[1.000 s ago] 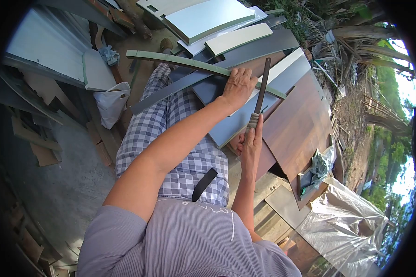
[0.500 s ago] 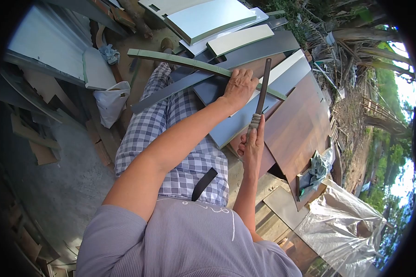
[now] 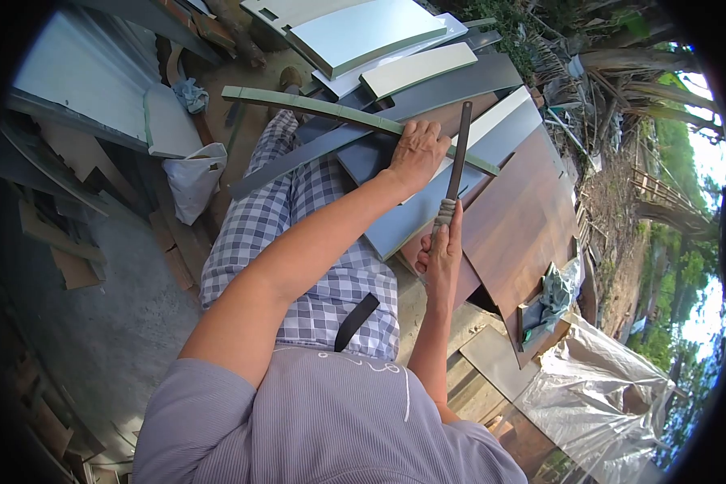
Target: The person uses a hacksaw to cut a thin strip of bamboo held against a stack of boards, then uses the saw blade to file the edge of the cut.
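Note:
My left hand (image 3: 421,155) is closed over a long, narrow board strip (image 3: 315,106) with a greenish edge, pressing near its right end. The strip lies slantwise across the stacked panels, and its far left end sticks out past them. In my right hand (image 3: 439,262) is a long dark blade (image 3: 460,153) with a wrapped grip (image 3: 446,211). My fingers curl round the grip and the thumb lies along it. The blade points away from me and crosses over the strip just right of my left hand.
Beneath the strip lie grey panels (image 3: 480,77) and a brown wood-grain panel (image 3: 516,230). White boards (image 3: 371,36) are piled at the far end. A white bag (image 3: 195,181) is on the left; clear plastic sheeting (image 3: 597,387) and a crumpled cloth (image 3: 557,294) are on the right.
The blade has shifted very slightly to the left. My left hand and the strip stay where they were.

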